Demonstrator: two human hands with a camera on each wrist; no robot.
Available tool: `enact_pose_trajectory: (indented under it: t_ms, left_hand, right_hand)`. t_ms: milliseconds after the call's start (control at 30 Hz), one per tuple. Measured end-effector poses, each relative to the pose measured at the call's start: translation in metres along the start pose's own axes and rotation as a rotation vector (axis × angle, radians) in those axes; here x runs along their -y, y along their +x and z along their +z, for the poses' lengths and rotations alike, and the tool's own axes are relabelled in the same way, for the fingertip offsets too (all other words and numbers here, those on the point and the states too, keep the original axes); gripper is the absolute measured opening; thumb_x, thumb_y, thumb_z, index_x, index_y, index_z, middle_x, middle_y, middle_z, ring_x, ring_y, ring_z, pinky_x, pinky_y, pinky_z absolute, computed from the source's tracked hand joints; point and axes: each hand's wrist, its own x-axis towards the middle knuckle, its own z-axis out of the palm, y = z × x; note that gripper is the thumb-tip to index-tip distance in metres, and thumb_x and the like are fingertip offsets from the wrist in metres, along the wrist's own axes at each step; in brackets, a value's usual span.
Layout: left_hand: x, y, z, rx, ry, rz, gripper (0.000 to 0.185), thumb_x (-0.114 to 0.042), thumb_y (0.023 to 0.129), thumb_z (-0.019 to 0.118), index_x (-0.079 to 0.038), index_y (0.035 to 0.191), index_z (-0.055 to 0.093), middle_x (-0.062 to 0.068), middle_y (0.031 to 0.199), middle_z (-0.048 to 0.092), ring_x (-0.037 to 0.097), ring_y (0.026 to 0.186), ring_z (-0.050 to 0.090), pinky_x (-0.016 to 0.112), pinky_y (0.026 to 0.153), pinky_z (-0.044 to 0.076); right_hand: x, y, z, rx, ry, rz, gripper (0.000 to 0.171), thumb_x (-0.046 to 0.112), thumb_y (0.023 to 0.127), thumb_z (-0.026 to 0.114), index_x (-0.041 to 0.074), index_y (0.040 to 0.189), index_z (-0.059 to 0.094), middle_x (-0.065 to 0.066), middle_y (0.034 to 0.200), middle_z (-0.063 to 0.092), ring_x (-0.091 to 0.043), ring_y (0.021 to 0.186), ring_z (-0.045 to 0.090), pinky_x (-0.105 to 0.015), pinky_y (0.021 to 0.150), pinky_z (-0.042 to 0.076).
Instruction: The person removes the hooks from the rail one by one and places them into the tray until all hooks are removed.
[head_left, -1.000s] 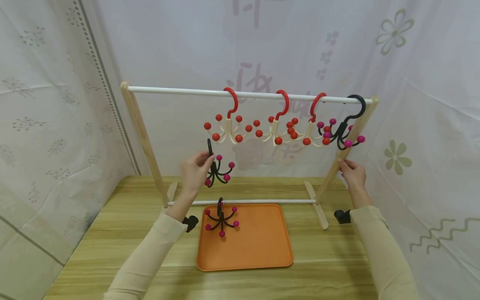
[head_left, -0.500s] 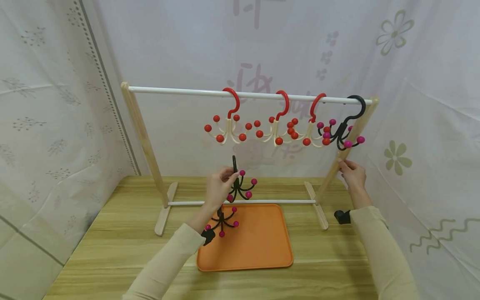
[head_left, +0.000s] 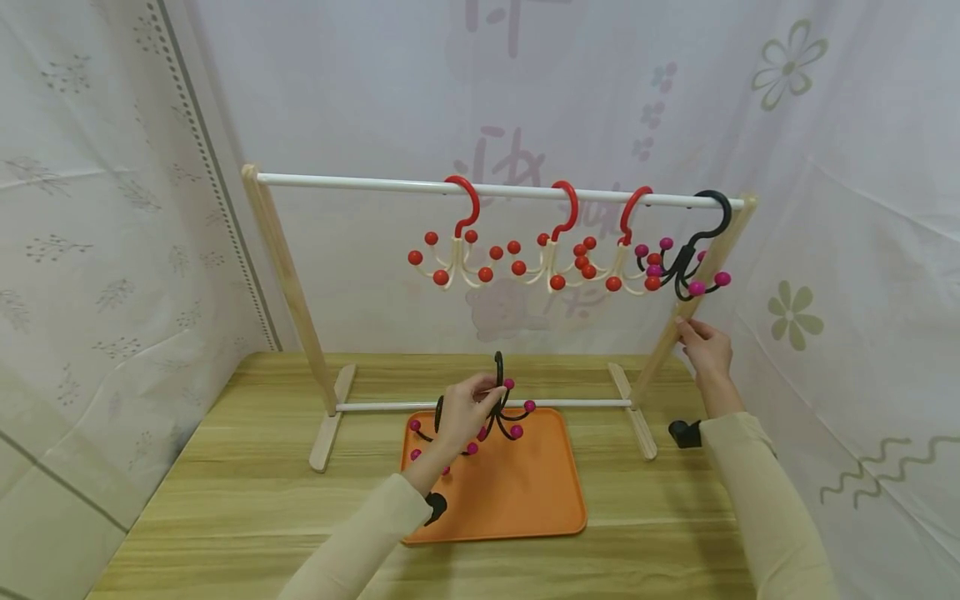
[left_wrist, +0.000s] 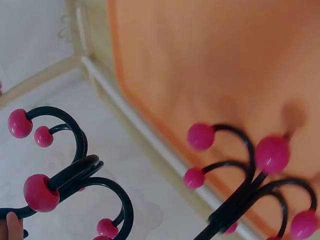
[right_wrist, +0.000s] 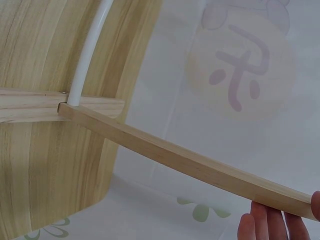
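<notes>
I am pinching a black hook in my left hand just above the orange tray; my right hand is gripping the rack's wooden leg with curled fingers.

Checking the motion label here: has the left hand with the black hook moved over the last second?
Yes. The left hand, gripping the black hook, has moved right and down, from beside the rack's left post to above the orange tray.
</notes>
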Motion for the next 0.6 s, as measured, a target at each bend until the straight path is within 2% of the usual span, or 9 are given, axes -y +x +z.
enact_pose_trajectory:
  t_ms: [67,233,300,467,600]
  left_hand:
    - [0.004,-0.005,0.004,0.012,0.000,-0.015,0.009,-0.006,0.080,0.065,-0.003,0.088,0.065,0.006,0.083,0.066,0.015,0.074,0.063,0.020,0.062,0.050]
    - [0.012,-0.018,0.012,0.046,0.003,-0.079,0.010,-0.008,0.081,0.063,-0.004,0.090,0.065,0.007,0.085,0.066,0.015,0.078,0.063,0.020,0.065,0.050]
    - [0.016,-0.024,0.015,0.055,0.017,-0.098,0.012,-0.009,0.082,0.063,-0.002,0.091,0.065,0.007,0.086,0.065,0.016,0.079,0.063,0.021,0.066,0.050]
    - [0.027,-0.036,0.022,0.029,0.037,-0.111,0.014,-0.010,0.081,0.063,-0.001,0.091,0.065,0.007,0.086,0.066,0.017,0.077,0.064,0.022,0.064,0.050]
    - [0.032,-0.042,0.028,0.009,0.021,-0.136,0.013,-0.011,0.080,0.064,-0.003,0.090,0.066,0.005,0.084,0.066,0.016,0.075,0.063,0.022,0.062,0.050]
  right_hand:
    - [-0.005,0.005,-0.001,0.012,-0.006,-0.020,0.055,0.052,0.073,0.062,0.023,0.119,0.057,0.004,0.107,0.060,-0.010,0.094,0.057,-0.023,0.067,0.049]
    - [-0.052,0.051,-0.002,-0.045,-0.109,-0.138,0.058,0.063,0.068,0.057,0.030,0.116,0.057,0.002,0.107,0.059,-0.013,0.093,0.056,-0.025,0.070,0.047]
    - [-0.064,0.064,-0.001,-0.080,-0.136,-0.161,0.059,0.066,0.068,0.055,0.030,0.115,0.058,0.001,0.106,0.060,-0.015,0.093,0.056,-0.030,0.074,0.046]
    - [-0.062,0.063,0.000,-0.098,-0.136,-0.146,0.060,0.066,0.068,0.054,0.030,0.116,0.057,0.001,0.107,0.059,-0.015,0.093,0.056,-0.032,0.076,0.046]
    - [-0.061,0.063,0.000,-0.106,-0.143,-0.152,0.061,0.067,0.067,0.054,0.030,0.115,0.058,0.002,0.107,0.060,-0.015,0.093,0.057,-0.028,0.073,0.047]
